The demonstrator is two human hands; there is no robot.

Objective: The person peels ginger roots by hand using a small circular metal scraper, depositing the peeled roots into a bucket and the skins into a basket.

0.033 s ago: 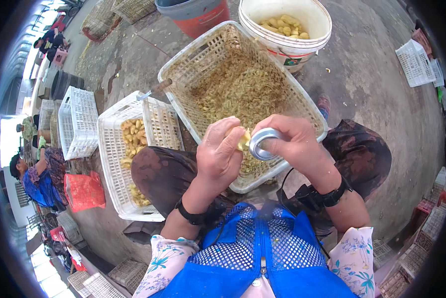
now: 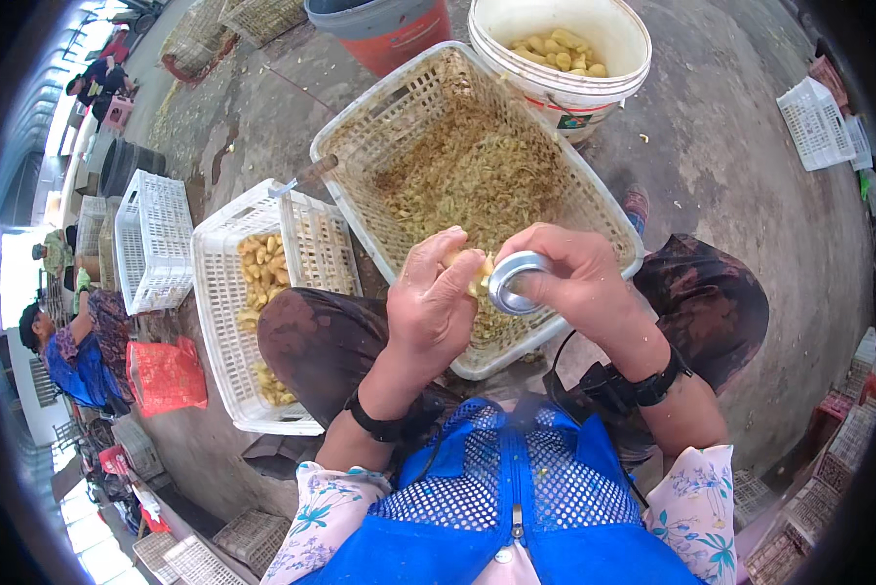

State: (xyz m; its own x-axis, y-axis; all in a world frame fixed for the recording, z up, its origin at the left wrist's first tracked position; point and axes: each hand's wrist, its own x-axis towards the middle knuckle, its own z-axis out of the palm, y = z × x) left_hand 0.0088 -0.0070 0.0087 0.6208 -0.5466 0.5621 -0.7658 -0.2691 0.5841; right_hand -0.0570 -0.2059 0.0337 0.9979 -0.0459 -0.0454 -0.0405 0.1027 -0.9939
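Over a white basket of brownish-yellow peelings (image 2: 594,185), my two hands meet close together. Between the fingers of my left hand (image 2: 426,307) is a pale yellow piece of ginger (image 2: 482,277), mostly covered by them. My right hand (image 2: 589,278) grips a silver metal ring-shaped tool (image 2: 499,292), its thumb set against the ring. The part of the tool nearest the ginger is hidden by my fingers, so I cannot tell whether it touches.
Left of my knee stands a white crate (image 2: 214,356) with ginger pieces. A white bucket (image 2: 561,100) holding peeled ginger and a grey-and-red bucket (image 2: 389,34) stand beyond the basket. A wooden-handled tool (image 2: 311,174) rests across the crate and basket rims. A co-worker (image 2: 82,356) sits far left.
The fingers of my left hand have shifted slightly around the ginger. My right hand and the tool stay almost in place.
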